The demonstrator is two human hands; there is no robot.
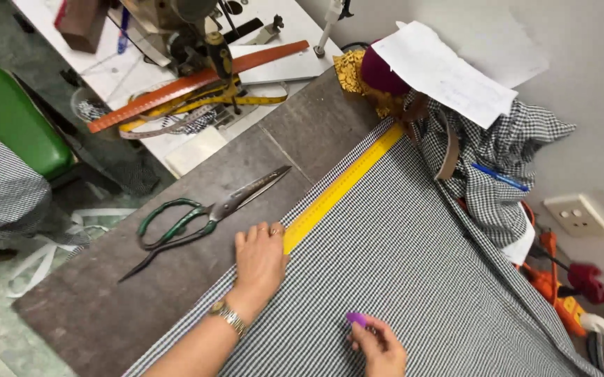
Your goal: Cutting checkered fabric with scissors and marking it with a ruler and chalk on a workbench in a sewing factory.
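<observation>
Yellow ruler [344,183] lies diagonally along the edge of the black-and-white checked fabric [399,265], which is spread flat over the dark bench [141,293]. Left hand [260,260] rests flat, palm down, fingers close together, pressing the near end of the ruler onto the fabric; rings on the fingers, metal wristwatch [228,316] on the wrist. Right hand [380,346] sits lower on the fabric, fingertips pinching a small purple piece of chalk [356,319] that touches the cloth, well apart from the ruler. Just left of the left hand, green-handled scissors [197,220] lie shut on the bare bench, blades pointing toward the ruler. Far end of the ruler runs under a heap of bunched checked cloth [497,160] with a blue pen [501,177] on it and a white paper sheet [448,73] on top. Beyond the bench, a sewing machine [190,35] on a white table, with an orange strap [190,84] and yellow measuring tape [246,100] beside it. Green chair seat [15,122] at left. White wall socket [580,214] at right.
</observation>
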